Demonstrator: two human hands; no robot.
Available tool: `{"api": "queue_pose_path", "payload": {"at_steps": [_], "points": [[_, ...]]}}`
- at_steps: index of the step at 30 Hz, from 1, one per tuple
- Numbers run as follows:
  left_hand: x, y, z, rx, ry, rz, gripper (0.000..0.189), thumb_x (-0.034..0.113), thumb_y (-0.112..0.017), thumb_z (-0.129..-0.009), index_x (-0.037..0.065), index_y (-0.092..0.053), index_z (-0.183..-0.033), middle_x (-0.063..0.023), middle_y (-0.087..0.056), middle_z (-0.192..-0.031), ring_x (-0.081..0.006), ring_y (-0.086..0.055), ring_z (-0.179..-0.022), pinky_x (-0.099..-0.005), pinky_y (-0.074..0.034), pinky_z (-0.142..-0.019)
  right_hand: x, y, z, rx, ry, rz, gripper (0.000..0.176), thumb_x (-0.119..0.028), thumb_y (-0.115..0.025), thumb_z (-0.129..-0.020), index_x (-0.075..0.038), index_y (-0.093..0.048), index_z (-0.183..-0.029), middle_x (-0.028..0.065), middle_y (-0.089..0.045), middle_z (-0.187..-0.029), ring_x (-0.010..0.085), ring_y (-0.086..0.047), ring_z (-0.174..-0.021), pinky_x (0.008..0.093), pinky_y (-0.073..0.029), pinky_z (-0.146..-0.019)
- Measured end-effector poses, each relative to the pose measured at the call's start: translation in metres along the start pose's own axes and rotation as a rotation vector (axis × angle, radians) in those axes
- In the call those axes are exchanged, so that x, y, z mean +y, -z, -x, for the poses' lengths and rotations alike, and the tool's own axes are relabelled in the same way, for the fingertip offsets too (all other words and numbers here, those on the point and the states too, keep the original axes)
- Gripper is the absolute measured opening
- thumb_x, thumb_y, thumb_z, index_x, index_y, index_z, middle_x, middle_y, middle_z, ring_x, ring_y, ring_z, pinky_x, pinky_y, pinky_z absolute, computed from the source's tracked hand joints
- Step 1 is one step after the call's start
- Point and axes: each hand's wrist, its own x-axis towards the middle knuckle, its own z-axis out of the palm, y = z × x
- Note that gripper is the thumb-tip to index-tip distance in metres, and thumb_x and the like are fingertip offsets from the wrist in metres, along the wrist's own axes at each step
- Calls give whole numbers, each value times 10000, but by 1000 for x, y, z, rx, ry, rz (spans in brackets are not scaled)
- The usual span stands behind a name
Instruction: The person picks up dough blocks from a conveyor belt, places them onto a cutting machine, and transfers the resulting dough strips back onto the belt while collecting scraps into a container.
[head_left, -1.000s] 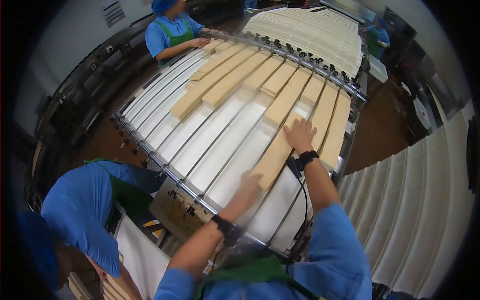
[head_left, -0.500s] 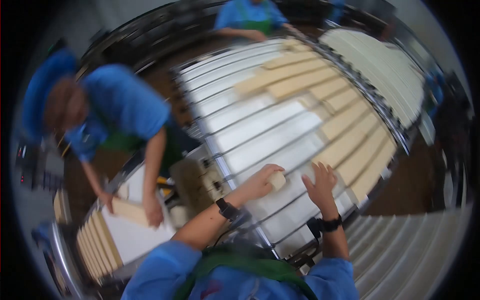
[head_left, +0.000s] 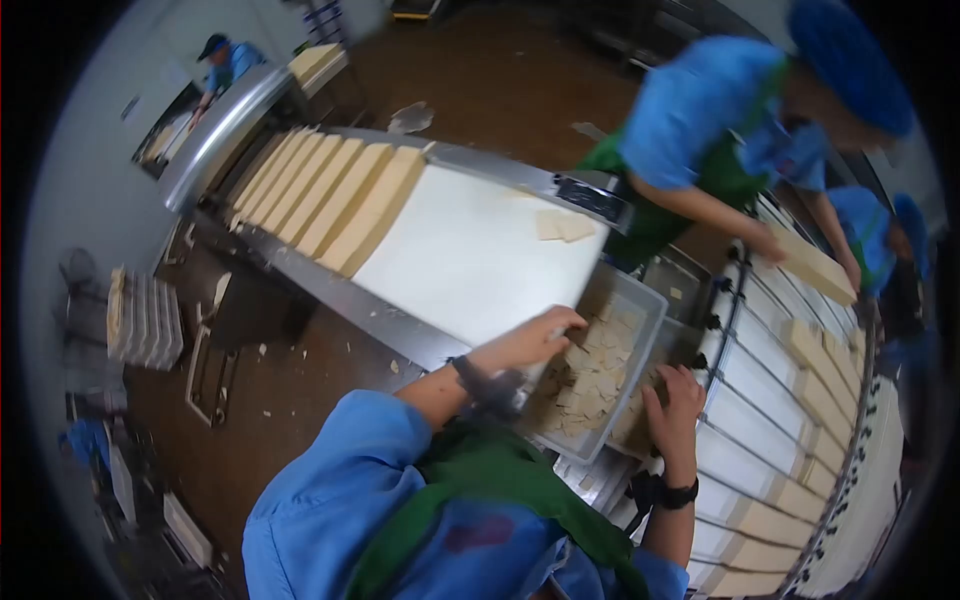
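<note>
Head view | left hand [head_left: 535,338] curled, contents unclear, at the bin's [head_left: 648,312] nine o'clock | right hand [head_left: 678,402] spread wide, its four o'clock | pale scraps [head_left: 590,395] inside, view's four o'clock | tip: release any piece low over the middle

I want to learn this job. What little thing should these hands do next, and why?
Maybe reach the left hand over the white belt toward the nearest long block. That hand is close to the belt's near end, blocks lie in a row farther along, and the right hand looks open and empty, so it could probably help.
</note>
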Motion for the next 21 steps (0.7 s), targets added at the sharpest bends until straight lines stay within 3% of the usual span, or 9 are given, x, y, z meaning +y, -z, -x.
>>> {"api": "queue_pose_path", "payload": {"at_steps": [3,5,7,9,12,15,19,21], "points": [[-45,75,61,419,248,-39,502,195,-647,-886,69,-477,-1341,-206,-463,-1340,-354,-484,-1200,-426,-388,-1036,-29,-60,-58,-52,144,-39,350,-235,-671,-834,-94,-633,-1153,102,-638,-1179,338,-468,-1242,483,-248,-1079],[-100,123,108,752,314,-414,604,215,-707,-822,-16,-458,-1322,-257,-458,-1333,-383,-486,-1196,-447,-351,-1070,-48,-105,-97,-67,223,-41,366,-252,-673,-826,-87,-636,-1151,134,-636,-1174,336,-482,-1224,483,-298,-1051],[-112,176,154,880,633,-582,715,278,-747,-790,-26,-415,-1346,-299,-432,-1342,-419,-457,-1214,-469,-352,-1066,-68,-152,-137,-96,269,-34,384,-270,-676,-820,-80,-638,-1151,156,-624,-1190,345,-478,-1226,487,-314,-1045],[-133,212,192,937,852,-914,808,309,-782,-752,-19,-383,-1375,-323,-414,-1340,-454,-432,-1221,-484,-365,-1046,-94,-202,-172,-121,312,-29,402,-288,-678,-814,-74,-641,-1152,178,-613,-1206,353,-474,-1227,490,-329,-1039],[-151,254,222,941,1031,-836,902,413,-774,-743,-23,-345,-1405,-324,-406,-1345,-469,-426,-1215,-487,-387,-1017,-138,-267,-219,-198,237,50,482,-317,-678,-806,-62,-609,-1210,216,-537,-1307,374,-424,-1274,514,-329,-1042],[-148,276,220,750,984,-775,882,493,-719,-783,-60,-371,-1375,-339,-436,-1283,-479,-486,-1121,-486,-400,-983,-197,-316,-258,-220,208,155,582,-333,-668,-814,-27,-537,-1291,234,-433,-1407,388,-361,-1320,522,-308,-1061],[-161,269,203,720,913,-909,919,560,-694,-781,-53,-369,-1384,-304,-494,-1210,-459,-518,-1047,-485,-438,-909,-259,-375,-312,-155,165,148,754,-457,-603,-865,39,-392,-1392,247,-345,-1470,383,-329,-1342,518,-279,-1083],[-140,269,195,812,1025,-778,977,587,-710,-733,-21,-349,-1406,-270,-515,-1172,-446,-518,-1055,-490,-458,-894,-297,-390,-340,-149,112,108,770,-495,-557,-891,1,-350,-1441,244,-293,-1505,384,-329,-1342,524,-297,-1073]]}}
